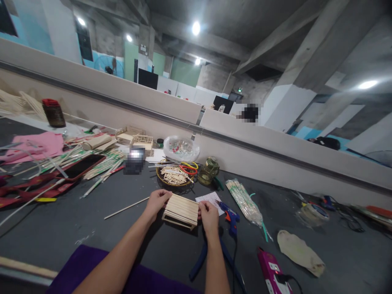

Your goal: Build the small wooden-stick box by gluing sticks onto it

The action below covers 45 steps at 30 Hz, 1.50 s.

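slatted stick bench model [181, 207]: held between both hands, in front of the wearer at the grey tabletop [55, 232]; can't tell if its feet touch down. looks like bare wood, so probably light, stiff along the slats, decent grip. weak spots likely the joints: short legs and low front rail could pop off if twisted or squeezed hard. take it by the two short ends, light pinch, close to the deck; don't press mid-slat.

left hand [157, 204]: thumb and fingers pinching the left end, toward the rear corner. right hand [210, 216]: pinching the right end, fingertips partly hidden.

next ring out: thin loose stick [122, 211] left of the model, one end near the left hand. paper sheet [208, 199] behind the right hand, blue hot-glue gun [232, 220] to its right, nozzle over the paper. blue-handled tool [199, 261] under the right forearm.

farther: round basket [176, 186] of short cut sticks [174, 175], glass jar [210, 170] beside it, bagged sticks [245, 202] to the right.
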Each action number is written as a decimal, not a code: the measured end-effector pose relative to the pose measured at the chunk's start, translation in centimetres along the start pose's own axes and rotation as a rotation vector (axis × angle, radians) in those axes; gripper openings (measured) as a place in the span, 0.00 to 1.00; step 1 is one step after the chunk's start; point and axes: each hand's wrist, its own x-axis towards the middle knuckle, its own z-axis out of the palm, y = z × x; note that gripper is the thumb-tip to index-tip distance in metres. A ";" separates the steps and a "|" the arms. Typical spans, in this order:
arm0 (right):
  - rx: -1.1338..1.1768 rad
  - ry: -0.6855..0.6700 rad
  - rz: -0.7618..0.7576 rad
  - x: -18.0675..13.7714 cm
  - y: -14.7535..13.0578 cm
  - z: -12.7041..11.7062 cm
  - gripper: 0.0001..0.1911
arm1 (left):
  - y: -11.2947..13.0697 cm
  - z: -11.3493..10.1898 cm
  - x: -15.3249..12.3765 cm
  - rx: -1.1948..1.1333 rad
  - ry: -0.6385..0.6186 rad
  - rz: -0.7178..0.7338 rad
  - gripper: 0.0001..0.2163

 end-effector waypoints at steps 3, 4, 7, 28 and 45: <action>-0.004 0.003 0.001 0.0 0.0 0.0 0.13 | 0.0 0.0 -0.1 -0.002 0.010 0.005 0.18; -0.005 0.004 0.000 0.0 -0.1 0.0 0.13 | 0.0 0.0 -0.1 0.000 0.016 0.008 0.18; -0.001 0.006 -0.002 0.0 -0.1 0.0 0.13 | 0.0 0.0 -0.1 0.010 0.018 0.014 0.18; 0.247 0.021 0.016 -1.3 -1.3 0.0 0.25 | 1.1 -0.2 -0.7 -0.090 0.042 0.108 0.17; 0.391 -0.012 -0.238 -3.5 -5.1 0.2 0.23 | 3.3 -0.3 -2.0 -0.296 -0.124 0.307 0.25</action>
